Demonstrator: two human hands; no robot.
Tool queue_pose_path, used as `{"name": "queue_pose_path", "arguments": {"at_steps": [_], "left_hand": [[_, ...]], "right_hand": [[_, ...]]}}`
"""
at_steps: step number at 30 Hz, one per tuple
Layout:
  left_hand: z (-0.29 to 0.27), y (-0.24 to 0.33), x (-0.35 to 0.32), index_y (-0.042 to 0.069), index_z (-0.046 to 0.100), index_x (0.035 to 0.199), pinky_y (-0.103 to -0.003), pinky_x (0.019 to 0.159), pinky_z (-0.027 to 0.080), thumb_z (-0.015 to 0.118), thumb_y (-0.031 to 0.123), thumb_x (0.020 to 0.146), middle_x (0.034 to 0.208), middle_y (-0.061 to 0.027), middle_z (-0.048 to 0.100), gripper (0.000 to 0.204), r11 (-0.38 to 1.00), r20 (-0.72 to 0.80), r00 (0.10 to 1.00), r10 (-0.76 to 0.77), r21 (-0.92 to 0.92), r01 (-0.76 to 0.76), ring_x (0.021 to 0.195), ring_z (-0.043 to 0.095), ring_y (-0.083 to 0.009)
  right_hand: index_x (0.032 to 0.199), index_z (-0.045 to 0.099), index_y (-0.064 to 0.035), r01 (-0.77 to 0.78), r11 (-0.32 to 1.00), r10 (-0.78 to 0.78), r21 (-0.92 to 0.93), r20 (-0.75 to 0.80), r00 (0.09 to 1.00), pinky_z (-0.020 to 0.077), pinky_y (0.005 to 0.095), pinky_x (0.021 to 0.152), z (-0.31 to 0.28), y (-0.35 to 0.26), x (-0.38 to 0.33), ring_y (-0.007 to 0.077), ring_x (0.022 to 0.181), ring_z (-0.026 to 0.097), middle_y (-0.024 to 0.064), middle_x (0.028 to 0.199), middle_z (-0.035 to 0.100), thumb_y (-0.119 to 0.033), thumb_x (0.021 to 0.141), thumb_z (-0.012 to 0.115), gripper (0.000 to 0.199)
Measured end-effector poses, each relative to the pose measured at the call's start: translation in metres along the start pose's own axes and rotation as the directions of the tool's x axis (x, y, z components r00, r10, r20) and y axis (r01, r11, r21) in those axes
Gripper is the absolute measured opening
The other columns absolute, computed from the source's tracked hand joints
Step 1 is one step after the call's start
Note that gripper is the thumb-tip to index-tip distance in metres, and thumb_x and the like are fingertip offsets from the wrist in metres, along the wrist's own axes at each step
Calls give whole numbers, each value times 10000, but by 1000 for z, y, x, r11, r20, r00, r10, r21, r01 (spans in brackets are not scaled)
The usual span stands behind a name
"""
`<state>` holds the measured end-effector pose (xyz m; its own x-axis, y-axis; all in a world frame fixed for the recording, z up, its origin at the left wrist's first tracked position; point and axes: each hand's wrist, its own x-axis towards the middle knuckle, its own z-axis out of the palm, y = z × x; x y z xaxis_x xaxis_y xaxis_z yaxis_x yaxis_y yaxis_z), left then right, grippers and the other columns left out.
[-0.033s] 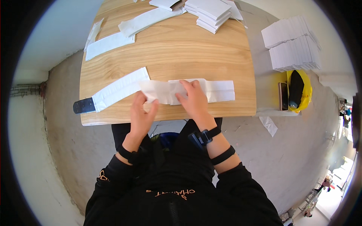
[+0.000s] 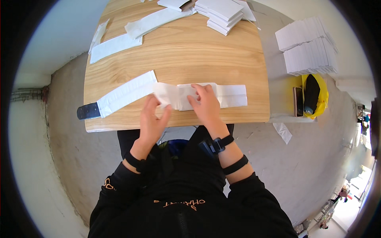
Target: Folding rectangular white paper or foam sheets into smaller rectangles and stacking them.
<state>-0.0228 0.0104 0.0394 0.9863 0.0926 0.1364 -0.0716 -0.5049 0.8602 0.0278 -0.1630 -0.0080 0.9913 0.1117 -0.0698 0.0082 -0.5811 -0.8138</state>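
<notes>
A long white paper strip (image 2: 232, 96) lies across the front of the wooden table, with a flat white rectangular piece (image 2: 183, 97) on its middle. From that piece's left side a thin, translucent paper flap (image 2: 166, 93) stands curled up. My left hand (image 2: 152, 119) is at the flap's lower left edge, thumb and fingers apart, the fingertips partly behind the paper. On the rectangular piece rest the spread fingers of my right hand (image 2: 207, 103), hiding part of it. To the left lies a long white padded sleeve (image 2: 127, 93), with a dark flat object (image 2: 88, 111) sticking out of its end.
White strips (image 2: 115, 47) lie at the table's far left. Stacked white boxes or packets (image 2: 222, 12) stand at the back right. Off the right side are more white stacks (image 2: 307, 51), a yellow bag (image 2: 322, 97) with a dark item, and a phone-like object (image 2: 298, 101).
The flap's left end has shifted right and curls more toward the rectangular piece. My left hand has moved slightly right along with it; my right hand has barely shifted.
</notes>
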Motion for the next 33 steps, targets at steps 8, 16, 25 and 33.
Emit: {"name": "queue_pose_path", "arguments": {"at_steps": [8,16,25,33], "left_hand": [[57,11,5,31,566,858,-376,756,486,677,37,773,1017,-125,578,140,986,94,984,150,62,-156,912,594,-332],[66,-4,-4,52,566,1003,-412,854,470,710,80,737,1169,-158,530,304,949,232,937,259,117,-292,1036,549,-363],[46,-24,-8,-40,223,1453,-473,1137,209,672,312,816,1529,-208,208,854,812,359,917,171,476,-338,1423,199,-352],[57,-38,-6,-15,198,1470,-457,1143,199,598,457,850,1537,-208,193,876,808,392,901,185,461,-367,1426,198,-344]], "right_hand": [[1196,522,21,-292,734,295,613,100,950,489,302,692,-41,-7,-4,200,837,626,150,957,637,-290,873,643,465],[1223,491,-3,-136,988,144,73,-114,983,496,373,664,-31,23,-2,266,740,644,139,821,662,-186,820,638,467],[1247,483,-12,-150,988,143,-43,-143,979,495,399,690,-32,24,1,295,766,651,138,832,676,-155,813,629,480],[1256,490,-25,-157,986,148,-48,-160,976,501,388,689,-37,29,4,283,763,653,119,837,682,-163,823,638,478]]}}
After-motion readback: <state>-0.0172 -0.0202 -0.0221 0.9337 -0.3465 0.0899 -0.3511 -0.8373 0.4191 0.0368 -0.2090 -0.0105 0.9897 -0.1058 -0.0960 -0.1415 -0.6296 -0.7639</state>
